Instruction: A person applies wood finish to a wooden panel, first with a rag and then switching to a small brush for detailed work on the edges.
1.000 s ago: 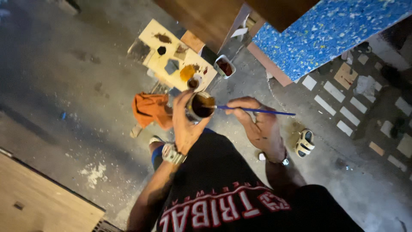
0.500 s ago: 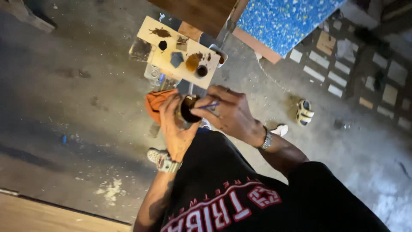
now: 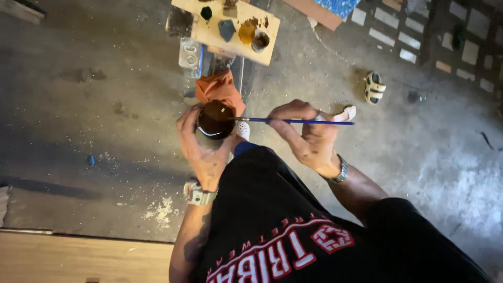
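Observation:
My left hand (image 3: pixel 201 149) cups a small round cup of dark brown paint (image 3: pixel 215 119) from below, with a watch on that wrist. My right hand (image 3: pixel 306 133) pinches a thin blue-handled paintbrush (image 3: pixel 293 121) held level, its tip resting at the cup's right rim. A bracelet sits on the right wrist. Both hands are in front of my black shirt, above the concrete floor.
A pale wooden palette board (image 3: pixel 228 29) with paint blobs and a small jar stands at the top. An orange cloth (image 3: pixel 220 89) lies just beyond the cup. A sandal (image 3: pixel 374 88) lies on the floor to the right, a wooden plank (image 3: pixel 78 259) at bottom left.
The view has shifted, so the palette sits higher in frame. My right hand has drawn back to the right from over the cup, and the brush now lies level with its tip at the rim.

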